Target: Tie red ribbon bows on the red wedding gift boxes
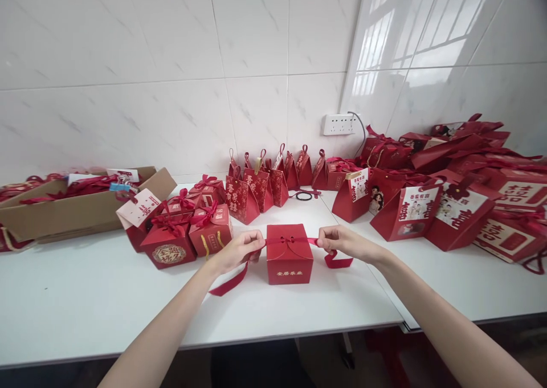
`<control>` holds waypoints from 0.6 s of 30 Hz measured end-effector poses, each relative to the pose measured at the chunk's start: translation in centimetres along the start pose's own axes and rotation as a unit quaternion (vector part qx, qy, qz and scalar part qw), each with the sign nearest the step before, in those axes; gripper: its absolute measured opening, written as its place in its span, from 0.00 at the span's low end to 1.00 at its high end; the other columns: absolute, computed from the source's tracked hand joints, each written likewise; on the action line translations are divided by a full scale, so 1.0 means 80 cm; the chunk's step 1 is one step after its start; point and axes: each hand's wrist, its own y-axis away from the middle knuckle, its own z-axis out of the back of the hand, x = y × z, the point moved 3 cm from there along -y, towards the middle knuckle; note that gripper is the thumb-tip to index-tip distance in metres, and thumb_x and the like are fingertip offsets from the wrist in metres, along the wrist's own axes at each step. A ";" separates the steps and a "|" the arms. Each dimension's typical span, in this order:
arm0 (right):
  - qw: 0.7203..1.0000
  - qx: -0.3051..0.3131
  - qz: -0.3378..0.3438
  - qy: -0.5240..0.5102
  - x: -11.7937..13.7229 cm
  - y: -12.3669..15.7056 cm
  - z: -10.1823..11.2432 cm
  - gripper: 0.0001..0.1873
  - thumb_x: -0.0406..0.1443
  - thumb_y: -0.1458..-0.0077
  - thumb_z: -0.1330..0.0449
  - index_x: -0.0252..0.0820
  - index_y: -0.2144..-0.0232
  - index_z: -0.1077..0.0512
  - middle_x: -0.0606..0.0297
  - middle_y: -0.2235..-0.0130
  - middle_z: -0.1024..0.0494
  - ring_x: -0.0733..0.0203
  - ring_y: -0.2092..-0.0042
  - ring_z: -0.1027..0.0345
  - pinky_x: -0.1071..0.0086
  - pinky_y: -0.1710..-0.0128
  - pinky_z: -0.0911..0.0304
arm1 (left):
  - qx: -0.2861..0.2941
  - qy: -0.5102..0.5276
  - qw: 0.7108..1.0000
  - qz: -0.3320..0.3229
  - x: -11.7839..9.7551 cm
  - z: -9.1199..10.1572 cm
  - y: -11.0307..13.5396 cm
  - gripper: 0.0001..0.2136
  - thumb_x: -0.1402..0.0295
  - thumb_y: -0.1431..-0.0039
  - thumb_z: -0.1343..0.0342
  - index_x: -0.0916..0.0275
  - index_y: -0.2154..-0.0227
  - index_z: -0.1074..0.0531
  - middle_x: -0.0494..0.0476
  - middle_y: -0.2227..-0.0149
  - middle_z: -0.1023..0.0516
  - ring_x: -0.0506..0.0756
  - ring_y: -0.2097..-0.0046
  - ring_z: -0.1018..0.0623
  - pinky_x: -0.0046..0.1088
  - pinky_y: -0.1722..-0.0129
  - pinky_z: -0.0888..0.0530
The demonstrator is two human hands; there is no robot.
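Note:
A red gift box (289, 260) with gold lettering on its front stands upright on the white table, its top flaps folded over. A red ribbon (231, 282) runs through two holes in the lid. At the box's left side, my left hand (245, 246) is closed in a pinch on one end of the ribbon, whose tail hangs down to the table. My right hand (342, 242) pinches the other end on the right, and its loose tail curls on the table. The ribbon lies stretched across the lid between my two hands.
Tied red boxes (171, 245) and a cardboard carton (64, 217) full of ribbons are on the left. Small pointed boxes (256, 191) line the back. More red boxes (414, 211) are piled on the right. A power strip (341, 125) is on the wall.

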 end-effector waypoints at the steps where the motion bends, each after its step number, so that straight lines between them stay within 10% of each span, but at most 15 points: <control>1: 1.000 0.003 0.000 -0.006 -0.001 0.002 0.000 0.22 0.51 0.54 0.39 0.39 0.79 0.36 0.72 0.78 0.39 0.68 0.75 0.43 0.72 0.73 0.44 | -0.004 -0.002 1.000 -0.004 -0.001 -0.003 0.002 0.19 0.57 0.53 0.39 0.63 0.79 0.42 0.45 0.81 0.40 0.45 0.79 0.37 0.24 0.77 0.43; 12: 0.996 -0.023 0.084 -0.022 0.076 0.003 -0.026 0.13 0.45 0.49 0.40 0.40 0.73 0.27 0.59 0.51 0.27 0.55 0.53 0.34 0.65 0.55 0.40 | -0.006 -0.090 0.995 0.049 -0.038 -0.024 0.016 0.14 0.58 0.49 0.44 0.63 0.78 0.40 0.46 0.82 0.36 0.46 0.80 0.35 0.25 0.78 0.39; 18: 0.982 -0.145 0.109 0.047 0.077 -0.031 -0.053 0.13 0.43 0.48 0.43 0.39 0.75 0.28 0.63 0.70 0.23 0.59 0.66 0.30 0.66 0.65 0.37 | -0.027 -0.212 0.975 0.056 -0.059 -0.026 0.021 0.13 0.57 0.48 0.45 0.62 0.71 0.37 0.44 0.80 0.39 0.44 0.81 0.42 0.22 0.81 0.44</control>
